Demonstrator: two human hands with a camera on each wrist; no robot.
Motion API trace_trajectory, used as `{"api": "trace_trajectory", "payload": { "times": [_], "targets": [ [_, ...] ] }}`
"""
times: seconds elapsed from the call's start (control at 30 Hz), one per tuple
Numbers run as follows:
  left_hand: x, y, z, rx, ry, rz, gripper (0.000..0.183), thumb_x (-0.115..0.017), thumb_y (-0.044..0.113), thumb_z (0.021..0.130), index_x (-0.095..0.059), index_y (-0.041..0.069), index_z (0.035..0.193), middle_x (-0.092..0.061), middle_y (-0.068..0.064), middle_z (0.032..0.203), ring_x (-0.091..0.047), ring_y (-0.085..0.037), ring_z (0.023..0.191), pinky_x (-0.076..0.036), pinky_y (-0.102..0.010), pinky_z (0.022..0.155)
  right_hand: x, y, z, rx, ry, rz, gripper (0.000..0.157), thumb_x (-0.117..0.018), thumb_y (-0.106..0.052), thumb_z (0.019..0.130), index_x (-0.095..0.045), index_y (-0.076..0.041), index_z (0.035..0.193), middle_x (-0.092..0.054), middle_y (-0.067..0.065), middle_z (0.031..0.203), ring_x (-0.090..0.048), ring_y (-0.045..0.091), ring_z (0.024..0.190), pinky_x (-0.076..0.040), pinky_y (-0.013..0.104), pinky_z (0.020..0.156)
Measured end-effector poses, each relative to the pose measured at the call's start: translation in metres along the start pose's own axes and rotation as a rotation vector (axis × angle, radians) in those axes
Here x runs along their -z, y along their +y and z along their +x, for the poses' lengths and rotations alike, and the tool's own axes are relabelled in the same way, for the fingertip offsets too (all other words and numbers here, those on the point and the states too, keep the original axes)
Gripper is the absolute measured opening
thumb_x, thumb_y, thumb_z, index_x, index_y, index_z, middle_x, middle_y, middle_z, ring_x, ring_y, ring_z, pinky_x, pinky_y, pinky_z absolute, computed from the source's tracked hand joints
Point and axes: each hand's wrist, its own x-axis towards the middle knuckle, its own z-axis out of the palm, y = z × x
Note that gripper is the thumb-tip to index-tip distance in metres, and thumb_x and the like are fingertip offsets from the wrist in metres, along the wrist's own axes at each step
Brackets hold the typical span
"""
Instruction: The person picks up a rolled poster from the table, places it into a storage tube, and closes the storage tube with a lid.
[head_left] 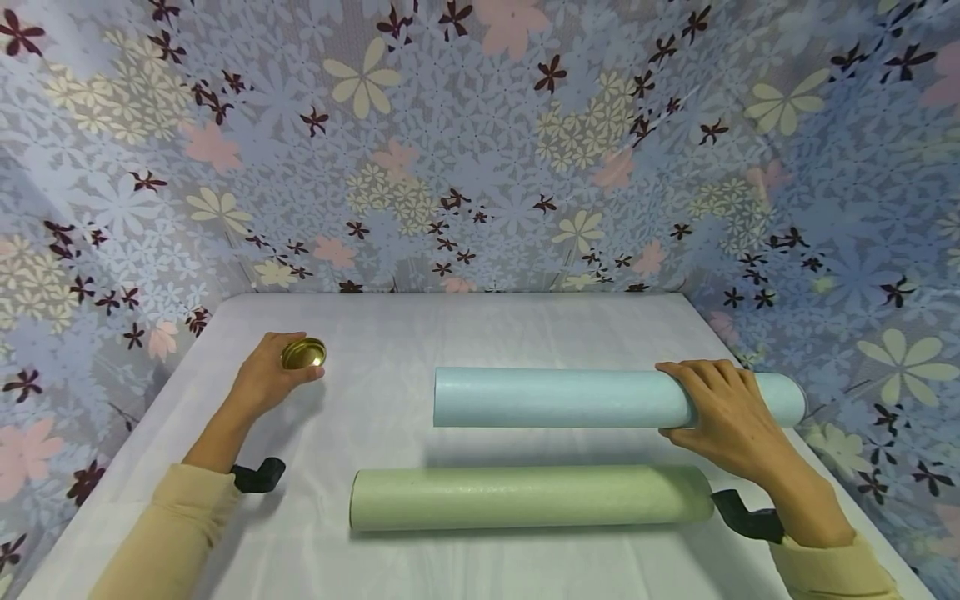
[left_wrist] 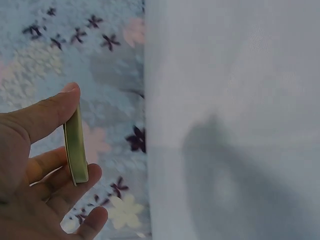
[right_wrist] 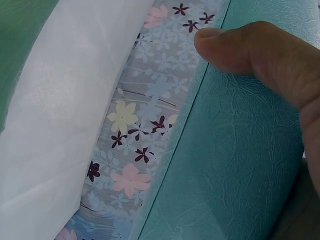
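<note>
On the left, my left hand (head_left: pixel 264 371) pinches a round gold jar lid (head_left: pixel 303 353) by its rim, between thumb and fingers. In the left wrist view the lid (left_wrist: pixel 76 147) shows edge-on, above the table's edge. My right hand (head_left: pixel 723 408) grips a light blue roll (head_left: pixel 555 398) near its right end, the thumb on the near side and the fingers over the far side. A shadow lies beneath the blue roll, which appears raised off the table. Nearer to me, a pale green roll (head_left: pixel 525 498) lies crosswise on the table, held by neither hand.
A white cloth (head_left: pixel 360 325) covers the table. Flower-patterned curtains (head_left: pixel 480 167) hang behind it and along both sides. A black strap piece (head_left: pixel 258 475) juts from my left wrist, and another (head_left: pixel 746 518) from my right wrist, close to the green roll's right end.
</note>
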Motion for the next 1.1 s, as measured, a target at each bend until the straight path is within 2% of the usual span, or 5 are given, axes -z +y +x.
{"api": "trace_trajectory", "payload": {
  "times": [0.2, 0.57, 0.83, 1.1],
  "targets": [
    [0.002, 0.017, -0.014, -0.033, 0.016, -0.072, 0.076, -0.068, 0.037, 0.085, -0.035, 0.002, 0.143, -0.036, -0.026, 0.140, -0.037, -0.045, 0.127, -0.034, -0.062, 0.100, 0.001, -0.001, 0.002, -0.003, -0.001, -0.006, 0.088, -0.089, -0.023, 0.051, -0.051, -0.013, 0.129, -0.058, 0.016, 0.114, -0.047, 0.039, 0.102, -0.033, 0.054, 0.082],
    [-0.001, 0.046, -0.044, -0.081, 0.010, -0.263, 0.075, -0.070, 0.037, 0.084, -0.036, 0.009, 0.144, -0.038, -0.018, 0.143, -0.036, -0.040, 0.131, -0.033, -0.059, 0.103, 0.002, -0.004, 0.005, -0.005, -0.006, -0.013, 0.087, -0.088, -0.023, 0.051, -0.051, -0.013, 0.129, -0.057, 0.016, 0.114, -0.047, 0.039, 0.103, -0.033, 0.054, 0.082],
    [-0.011, 0.064, -0.061, -0.078, -0.039, -0.376, 0.072, -0.070, 0.042, 0.083, -0.038, 0.020, 0.144, -0.042, -0.009, 0.140, -0.038, -0.040, 0.131, -0.043, -0.057, 0.095, 0.002, -0.006, 0.007, -0.007, -0.008, -0.013, 0.087, -0.089, -0.024, 0.051, -0.051, -0.013, 0.129, -0.057, 0.016, 0.114, -0.047, 0.040, 0.103, -0.033, 0.055, 0.083],
    [-0.021, 0.079, -0.074, -0.148, -0.073, -0.485, 0.065, -0.070, 0.033, 0.085, -0.041, 0.024, 0.141, -0.042, -0.004, 0.140, -0.042, -0.038, 0.131, -0.050, -0.047, 0.089, 0.001, -0.007, 0.009, 0.001, -0.003, -0.009, 0.088, -0.089, -0.023, 0.050, -0.051, -0.013, 0.129, -0.058, 0.016, 0.114, -0.048, 0.040, 0.102, -0.033, 0.056, 0.083]
  ]
}}
